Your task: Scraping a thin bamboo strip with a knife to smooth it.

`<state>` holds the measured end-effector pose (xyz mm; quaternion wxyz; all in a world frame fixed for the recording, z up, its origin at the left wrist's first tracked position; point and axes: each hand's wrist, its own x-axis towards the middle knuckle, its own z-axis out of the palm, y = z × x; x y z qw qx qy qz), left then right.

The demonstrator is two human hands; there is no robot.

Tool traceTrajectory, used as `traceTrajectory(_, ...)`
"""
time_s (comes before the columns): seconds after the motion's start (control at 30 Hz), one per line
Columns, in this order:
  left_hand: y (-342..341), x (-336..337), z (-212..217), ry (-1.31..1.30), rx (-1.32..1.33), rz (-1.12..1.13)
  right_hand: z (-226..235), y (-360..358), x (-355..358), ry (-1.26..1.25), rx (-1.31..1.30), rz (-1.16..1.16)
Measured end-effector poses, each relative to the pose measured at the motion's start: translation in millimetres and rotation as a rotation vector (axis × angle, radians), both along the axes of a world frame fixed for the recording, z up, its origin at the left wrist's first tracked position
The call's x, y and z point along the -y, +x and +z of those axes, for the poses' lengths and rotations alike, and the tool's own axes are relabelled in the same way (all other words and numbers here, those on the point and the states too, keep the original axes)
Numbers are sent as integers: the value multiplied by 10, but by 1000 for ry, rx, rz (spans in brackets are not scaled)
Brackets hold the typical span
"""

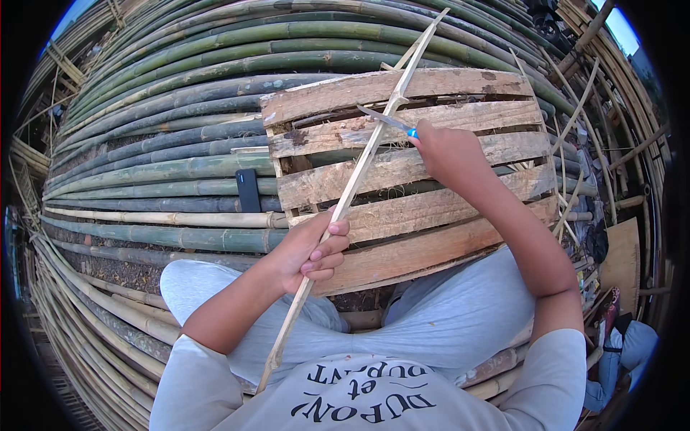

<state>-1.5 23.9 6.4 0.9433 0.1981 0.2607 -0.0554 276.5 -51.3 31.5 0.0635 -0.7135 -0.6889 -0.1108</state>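
Observation:
A long, pale split-bamboo strip (357, 172) runs slantwise from beside my lap up past the far edge of a slatted wooden crate (420, 214). My left hand (314, 251) is wrapped round its lower middle, over the crate's near left corner. In my right hand (451, 154) is a knife (389, 121) with a blue handle, its grip mostly hidden by the fingers. The blade points left and crosses the strip just below a knobby joint. From this view I cannot tell how deep the edge sits in the bamboo.
Green bamboo poles (208, 93) lie in rows beyond and left of the crate. A dark phone (248, 191) rests on poles to the left. Thin bamboo sticks (577, 108) lean at the right, near a wooden board (620, 260). Fine shavings (392, 192) cling to the slats.

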Motion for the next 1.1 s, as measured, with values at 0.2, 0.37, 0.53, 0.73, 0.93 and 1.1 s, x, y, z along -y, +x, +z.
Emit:
traceTrajectory(0.2,20,119,68,19,-23,-16,78,139,-67,13,7,-31)
traceTrajectory(0.37,-2,101,49,39,-22,-15,64,-301,48,-121,-13,59)
traceTrajectory(0.53,52,144,71,76,-57,4,72,122,-29,-7,-60,-58)
traceTrajectory(0.73,59,237,173,190,-147,6,-24,-165,60,-60,-81,26)
traceTrajectory(0.93,55,203,185,251,-159,5,193,-368,99,-87,-99,37)
traceTrajectory(1.1,64,295,184,299,-178,-9,42,133,19,-11,-96,-40)
